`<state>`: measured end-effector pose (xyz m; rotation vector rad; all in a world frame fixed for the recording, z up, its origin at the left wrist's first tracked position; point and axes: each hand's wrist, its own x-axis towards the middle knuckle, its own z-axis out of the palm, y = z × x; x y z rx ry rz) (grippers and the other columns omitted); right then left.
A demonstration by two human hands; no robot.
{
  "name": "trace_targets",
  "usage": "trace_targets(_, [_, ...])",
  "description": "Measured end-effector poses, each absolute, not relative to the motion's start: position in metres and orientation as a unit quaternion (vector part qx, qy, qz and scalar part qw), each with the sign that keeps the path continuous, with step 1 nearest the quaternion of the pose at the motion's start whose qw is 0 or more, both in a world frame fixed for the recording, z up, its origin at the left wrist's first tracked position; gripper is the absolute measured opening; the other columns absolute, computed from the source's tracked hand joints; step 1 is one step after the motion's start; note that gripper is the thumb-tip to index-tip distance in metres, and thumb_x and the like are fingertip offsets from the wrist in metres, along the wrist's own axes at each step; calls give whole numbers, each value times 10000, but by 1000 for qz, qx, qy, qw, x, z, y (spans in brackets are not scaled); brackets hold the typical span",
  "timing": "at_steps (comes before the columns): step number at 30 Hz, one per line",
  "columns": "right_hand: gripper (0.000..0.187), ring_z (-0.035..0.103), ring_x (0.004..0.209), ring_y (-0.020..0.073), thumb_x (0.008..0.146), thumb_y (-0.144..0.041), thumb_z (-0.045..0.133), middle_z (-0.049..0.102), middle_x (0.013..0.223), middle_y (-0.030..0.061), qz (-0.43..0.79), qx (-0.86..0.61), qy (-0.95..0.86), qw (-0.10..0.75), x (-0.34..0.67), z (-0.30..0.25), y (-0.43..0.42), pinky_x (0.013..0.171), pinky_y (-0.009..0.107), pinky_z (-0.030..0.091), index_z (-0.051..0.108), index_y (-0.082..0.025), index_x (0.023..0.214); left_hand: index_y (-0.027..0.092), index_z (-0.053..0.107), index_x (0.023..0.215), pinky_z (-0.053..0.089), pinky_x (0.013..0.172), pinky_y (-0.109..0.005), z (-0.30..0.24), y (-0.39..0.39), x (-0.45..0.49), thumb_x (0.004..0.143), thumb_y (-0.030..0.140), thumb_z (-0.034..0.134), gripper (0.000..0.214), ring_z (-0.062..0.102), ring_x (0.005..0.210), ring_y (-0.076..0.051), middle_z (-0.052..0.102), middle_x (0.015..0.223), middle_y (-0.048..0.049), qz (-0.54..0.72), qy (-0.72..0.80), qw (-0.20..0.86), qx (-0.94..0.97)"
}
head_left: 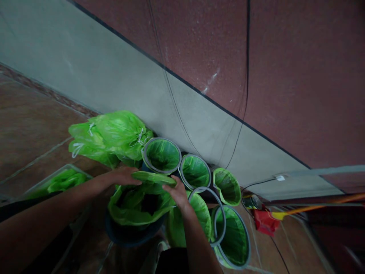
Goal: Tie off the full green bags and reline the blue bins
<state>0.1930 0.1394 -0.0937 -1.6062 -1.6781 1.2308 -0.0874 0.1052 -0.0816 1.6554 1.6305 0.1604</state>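
Observation:
A dark trash bin (125, 240) stands in front of me with a green garbage bag (134, 219) hanging loosely inside and around its mouth. My left hand (127, 176) is closed on the bag's far edge, which looks flat and stiff, perhaps drawn over a ring. Gripping the same edge from the right is my right hand (177, 190). To the right is a group of lined bins, among them one with a grey rim (162, 155). A loose grey ring (223, 217) lies across two of them.
Tied green bags (116, 133) lie against the wall (114, 72) at left. Nearer is a pale tub (68, 167) with green plastic in it. At right sit a red dustpan (265, 222) and a yellow-orange pole (310, 208). Black cables hang down the wall onto the floor.

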Motion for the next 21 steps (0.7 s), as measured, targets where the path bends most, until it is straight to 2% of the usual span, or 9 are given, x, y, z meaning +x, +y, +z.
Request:
trace_targets(2, [572, 683, 993, 276, 689, -486, 730, 745, 1050, 102, 440, -597, -619, 257, 191, -91, 141, 958, 431, 500, 677, -134, 1137, 176, 705, 1144, 514, 877, -370, -81, 108, -82, 749, 673, 512, 664, 676, 1028, -308, 750, 1095, -106, 65, 653, 383, 650])
trace_targets(4, [466, 682, 977, 259, 782, -530, 640, 749, 1029, 105, 430, -592, -628, 264, 190, -89, 143, 958, 413, 491, 719, -143, 1030, 184, 730, 1072, 510, 823, -350, -80, 110, -78, 804, 616, 484, 565, 687, 967, -291, 760, 1004, -94, 76, 654, 363, 659])
trace_targets(7, [299, 689, 893, 233, 827, -437, 616, 758, 950, 77, 408, -583, -658, 247, 190, -89, 143, 906, 384, 502, 742, -184, 924, 190, 742, 933, 488, 780, -319, -78, 110, -75, 845, 406, 504, 333, 687, 883, -249, 751, 886, -62, 74, 649, 306, 693])
trace_targets(10, [148, 680, 872, 225, 790, -276, 660, 752, 920, 47, 347, -577, -713, 196, 190, -91, 138, 883, 365, 492, 750, -227, 897, 190, 716, 894, 478, 790, -331, -76, 108, -75, 862, 311, 487, 261, 679, 891, -250, 739, 878, -66, 63, 667, 238, 704])
trace_targets(15, [213, 652, 895, 219, 751, -121, 637, 717, 933, 46, 268, -550, -777, 144, 186, -81, 132, 878, 325, 469, 744, -235, 895, 147, 650, 1001, 485, 786, -374, -70, 105, -75, 936, 265, 327, 351, 688, 884, -276, 712, 970, -141, 67, 699, 178, 689])
trace_targets(19, [372, 653, 944, 218, 746, -4, 512, 690, 1018, 90, 200, -600, -749, 197, 180, -66, 135, 897, 314, 473, 722, -184, 995, 113, 606, 1102, 487, 671, -389, -65, 100, -72, 952, 239, 264, 394, 697, 838, -306, 669, 1086, -187, 49, 722, 127, 678])
trace_targets(21, [382, 657, 969, 225, 766, 1, 491, 680, 1074, 113, 180, -626, -731, 204, 178, -63, 136, 915, 323, 473, 710, -165, 1030, 118, 592, 1140, 487, 675, -384, -63, 99, -72, 956, 217, 234, 414, 699, 877, -311, 666, 1105, -188, 45, 735, 122, 665])
